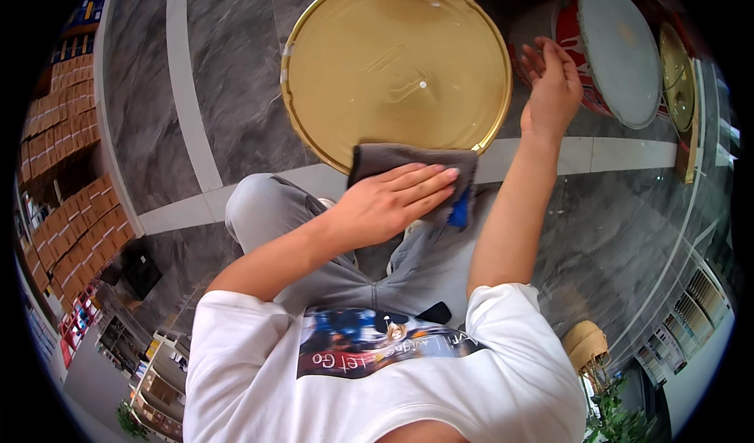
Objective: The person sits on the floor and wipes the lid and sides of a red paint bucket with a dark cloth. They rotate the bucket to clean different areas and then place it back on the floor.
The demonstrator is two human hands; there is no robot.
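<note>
A large round gold metal lid (330, 74) with a raised rim and embossed lines lies in front of my knees. Over its near edge hangs a grey cloth (377, 159) with a blue patch at one corner. My left hand (389, 201) holds the cloth against the rim, its fingers stretched across the fabric and the thumb hidden. To the right of the lid, my right hand (554, 86) is raised, empty, its fingers apart and slightly bent. Behind it is a red drum-shaped container (571, 23) with a pale round end.
Another gold lid (677, 78) stands at the far right, by a wooden edge (687, 156). Grey marbled tiles (228, 42) with white strips cover the floor. Stacked cartons (71, 129) line the left side. A potted plant (609, 411) and a woven basket (585, 345) are at lower right.
</note>
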